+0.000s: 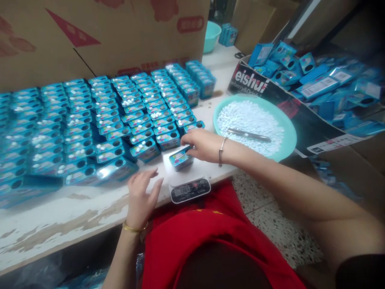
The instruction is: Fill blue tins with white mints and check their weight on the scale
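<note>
A small blue box point(181, 158) with a printed top sits on a digital kitchen scale point(190, 190) at the table's front edge. My right hand point(202, 143) is at the far right end of this box, fingers bent together and seeming to touch it. Whatever lies between those fingertips is hidden. To the left of the scale, my left hand point(143, 196) hovers by the table edge with thumb and fingers apart, holding nothing. Right of the scale, a mint-green bowl point(290, 138) holds many small white pellets point(252, 116) and a metal strip-like tool point(249, 135).
Rows of blue boxes point(105, 116), many with white pellets on top, cover the table's left and middle. Behind them stands a large cardboard carton point(105, 36). An open carton point(300, 124) heaped with blue boxes is at right. Another green bowl point(211, 37) is farther back.
</note>
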Demonstrator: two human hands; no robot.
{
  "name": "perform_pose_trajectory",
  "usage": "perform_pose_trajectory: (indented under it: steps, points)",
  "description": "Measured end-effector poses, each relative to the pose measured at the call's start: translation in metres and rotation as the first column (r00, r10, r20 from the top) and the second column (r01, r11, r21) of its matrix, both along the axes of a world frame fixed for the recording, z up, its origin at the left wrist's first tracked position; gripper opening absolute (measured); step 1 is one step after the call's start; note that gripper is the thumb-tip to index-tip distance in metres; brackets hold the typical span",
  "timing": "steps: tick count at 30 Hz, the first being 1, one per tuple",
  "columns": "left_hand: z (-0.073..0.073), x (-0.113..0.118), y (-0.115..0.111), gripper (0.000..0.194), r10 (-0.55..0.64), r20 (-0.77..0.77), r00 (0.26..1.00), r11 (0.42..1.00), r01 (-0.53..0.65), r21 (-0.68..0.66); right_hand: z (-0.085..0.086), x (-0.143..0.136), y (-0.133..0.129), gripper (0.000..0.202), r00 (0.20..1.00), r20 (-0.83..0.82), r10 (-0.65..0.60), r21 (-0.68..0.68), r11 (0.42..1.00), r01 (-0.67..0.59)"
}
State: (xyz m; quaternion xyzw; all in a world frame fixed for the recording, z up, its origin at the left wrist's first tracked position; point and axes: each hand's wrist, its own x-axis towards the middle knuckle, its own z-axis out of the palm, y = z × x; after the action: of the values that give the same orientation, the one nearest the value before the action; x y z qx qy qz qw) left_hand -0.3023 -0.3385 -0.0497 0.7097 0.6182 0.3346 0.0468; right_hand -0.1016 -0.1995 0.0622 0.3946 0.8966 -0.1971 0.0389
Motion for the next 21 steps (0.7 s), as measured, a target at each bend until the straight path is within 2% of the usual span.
perform_pose_trajectory:
  steps: [5, 7, 9, 12, 15, 18, 21]
  points:
    - [-0.004, 0.000, -0.001, 0.024, 0.008, 0.017, 1.000, 1.000, -0.007, -0.019, -0.001, -0.007, 0.000, 0.017, 0.998, -0.043, -0.034, 0.002, 0.999, 0.034]
    - [-0.005, 0.000, -0.001, 0.024, 0.014, 0.025, 1.000, 1.000, -0.014, -0.026, 0.001, -0.005, 0.001, 0.012, 0.986, -0.145, -0.080, -0.009, 0.997, 0.079]
    - [-0.006, -0.001, -0.002, 0.023, 0.027, 0.032, 0.999, 0.999, -0.026, -0.033, 0.001, 0.005, 0.005, 0.007, 0.937, -0.313, -0.157, -0.085, 0.987, 0.137]
    - [-0.009, -0.005, -0.002, 0.023, 0.041, 0.044, 0.998, 0.998, -0.039, -0.041, -0.006, 0.031, 0.009, 0.005, 0.793, -0.503, -0.344, -0.300, 0.930, 0.213]
    - [-0.013, -0.007, -0.003, 0.022, 0.043, 0.051, 0.998, 0.998, -0.040, -0.043, -0.020, 0.061, 0.009, 0.011, 0.680, -0.513, -0.524, -0.449, 0.839, 0.308]
    - [-0.016, -0.009, -0.002, 0.022, 0.031, 0.057, 0.998, 0.998, -0.028, -0.052, -0.032, 0.080, 0.003, 0.016, 0.624, -0.476, -0.620, -0.512, 0.772, 0.377]
    - [-0.018, -0.008, -0.001, 0.021, 0.022, 0.072, 0.997, 0.997, -0.017, -0.070, -0.036, 0.081, -0.002, 0.018, 0.626, -0.469, -0.623, -0.517, 0.768, 0.378]
